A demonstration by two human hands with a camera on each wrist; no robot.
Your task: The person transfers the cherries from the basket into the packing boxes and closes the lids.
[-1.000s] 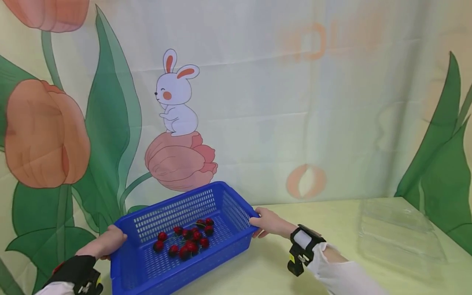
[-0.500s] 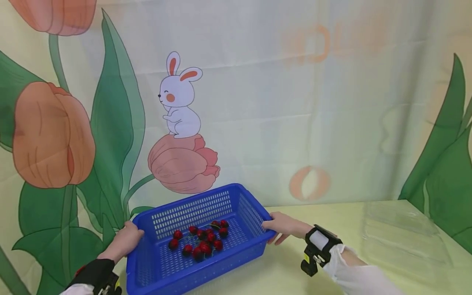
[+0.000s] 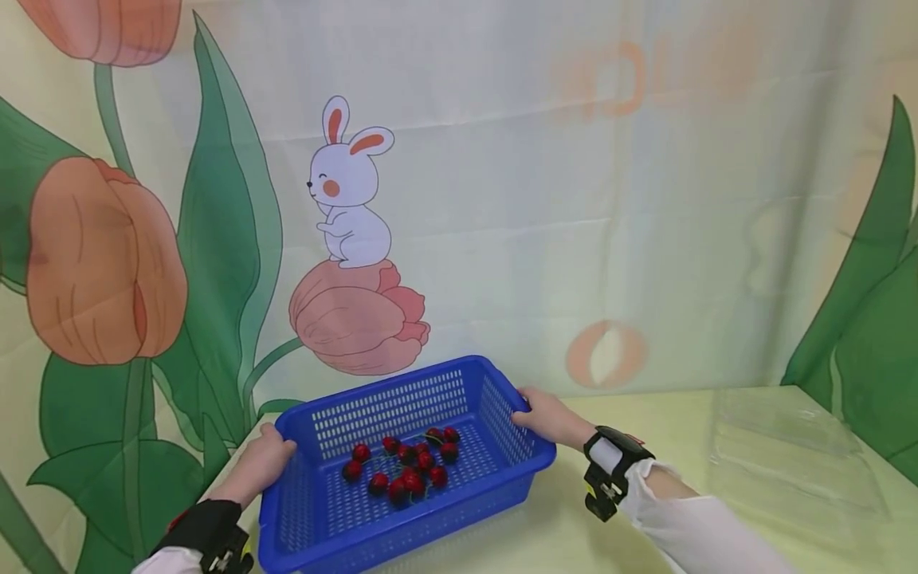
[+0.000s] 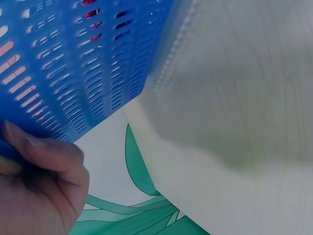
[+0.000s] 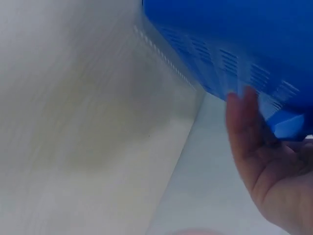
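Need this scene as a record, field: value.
container: blue perforated basket, tilted in the head view
contents: red cherries, some with stems
left hand: grips basket's left end
right hand: holds basket's right end, thumb at rim
surface: pale table
other: clear plastic container, right side of table
backdrop: printed cloth, rabbit and tulips

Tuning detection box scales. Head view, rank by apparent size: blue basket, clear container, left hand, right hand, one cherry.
1. Blue basket
2. Clear container
3. Left hand, right hand: too alike to rank
4. One cherry
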